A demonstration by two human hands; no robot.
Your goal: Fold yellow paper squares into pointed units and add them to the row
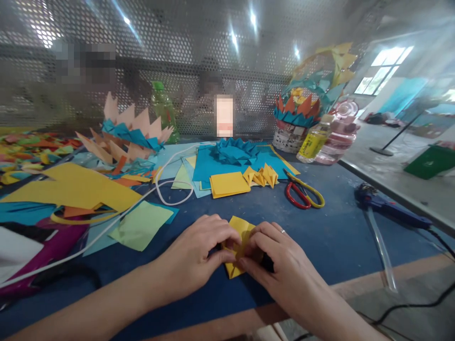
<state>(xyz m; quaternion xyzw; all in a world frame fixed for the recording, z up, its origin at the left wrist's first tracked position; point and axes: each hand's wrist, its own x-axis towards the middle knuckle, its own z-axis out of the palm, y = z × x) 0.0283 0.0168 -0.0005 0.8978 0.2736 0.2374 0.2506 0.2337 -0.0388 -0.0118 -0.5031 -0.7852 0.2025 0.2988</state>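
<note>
Between my two hands is a piece of creased yellow paper (235, 270), just above or on the blue table near its front edge. My left hand (202, 251) pinches its left side between thumb and fingers. On the right side, the thumb and fingers of my right hand (273, 251) close on the same sheet and hide part of it. Beyond them lies a stack of yellow paper (230, 184), touching a row of folded yellow points (263, 176). Behind these, a ring of folded blue paper (234, 151) rests on blue sheets (202, 166).
Red-and-yellow scissors (304, 192) lie at the right, with a glue gun (391, 208) farther right. Bottles (313, 142) stand behind. Left are a pale green sheet (142, 226), yellow scraps (85, 184), a white cable (137, 204) and a pink-and-blue paper crown (131, 132).
</note>
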